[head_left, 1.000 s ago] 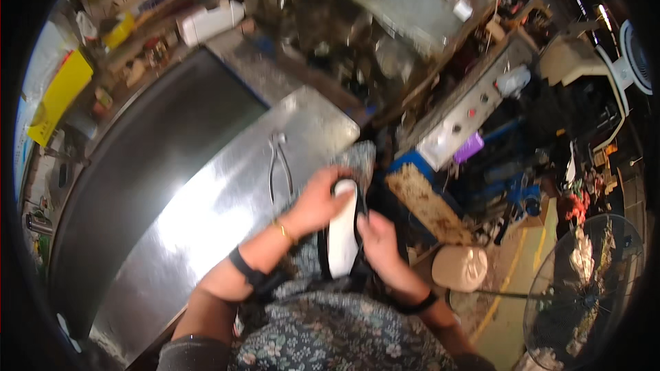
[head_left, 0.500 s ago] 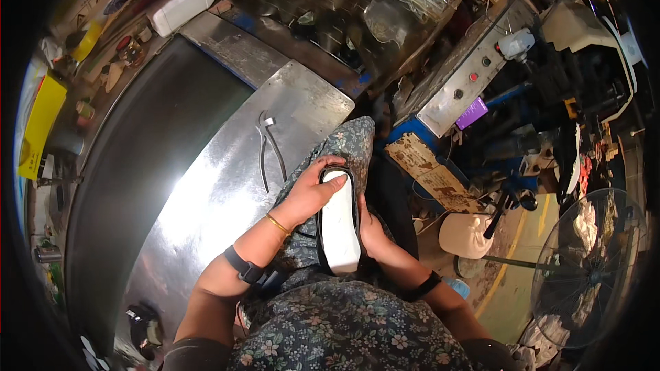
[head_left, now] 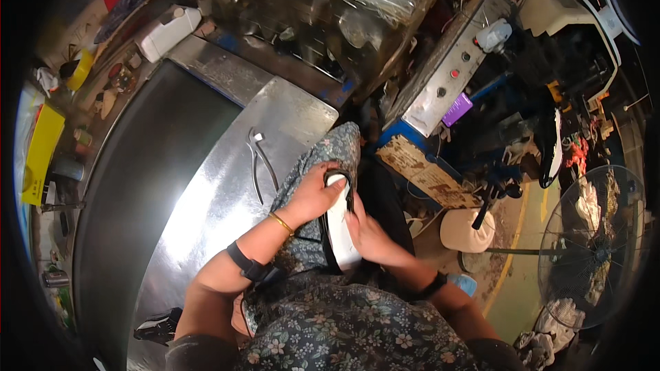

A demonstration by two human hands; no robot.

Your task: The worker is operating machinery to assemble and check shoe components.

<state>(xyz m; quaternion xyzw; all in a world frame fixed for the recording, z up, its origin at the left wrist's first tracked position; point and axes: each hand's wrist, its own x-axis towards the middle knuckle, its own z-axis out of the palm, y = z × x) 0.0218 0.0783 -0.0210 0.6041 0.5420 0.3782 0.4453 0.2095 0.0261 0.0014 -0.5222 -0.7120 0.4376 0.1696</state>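
A black-edged shoe (head_left: 339, 233) lies across my lap with its long white underside turned up. My left hand (head_left: 313, 196) is closed round its far end, thumb on the white face and fingers behind the rim. Against the shoe's right edge, my right hand (head_left: 375, 239) presses with its fingertips; they are slightly blurred and partly over the white surface. A floral apron (head_left: 337, 323) covers my lap beneath the shoe. To the left, metal pincers (head_left: 255, 168) rest on the shiny metal table (head_left: 295, 113), apart from both hands.
Along the left runs a dark conveyor belt (head_left: 151, 165). Another black shoe (head_left: 158, 326) is at the table's near end. Right of me stand a control box with buttons (head_left: 447, 82), a pale plastic jug (head_left: 467, 229) and a caged fan (head_left: 584, 247). A white canister (head_left: 168, 31) is far left.
My right hand has come from the shoe's right side up onto its edge and white face. The left hand keeps its hold. The whole view has shifted slightly.
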